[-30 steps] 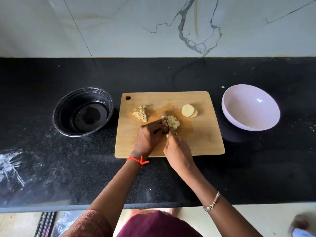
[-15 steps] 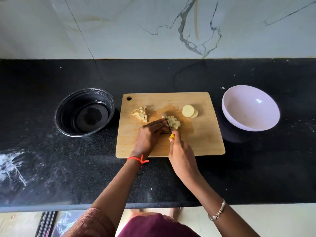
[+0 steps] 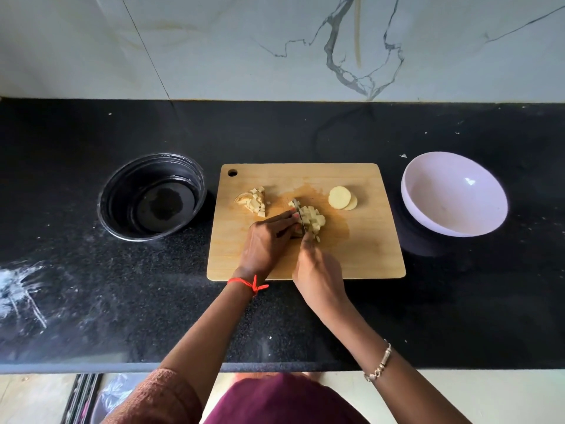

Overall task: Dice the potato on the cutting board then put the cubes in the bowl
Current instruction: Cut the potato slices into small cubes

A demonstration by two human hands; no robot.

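Potato cubes (image 3: 312, 220) lie in two piles on one board (image 3: 367, 240). One pile sits at the fingertips of both hands. The second pile (image 3: 255, 201) is just past the left hand (image 3: 266, 240). Two round slices (image 3: 340, 197) lie past the right hand (image 3: 318, 273). The right hand grips one knife (image 3: 298, 209), blade in the near pile. The left hand's fingers reach out straight and press that pile. One pink bowl (image 3: 452, 194) sits far right of the hands, and one black bowl (image 3: 151, 195) far left.
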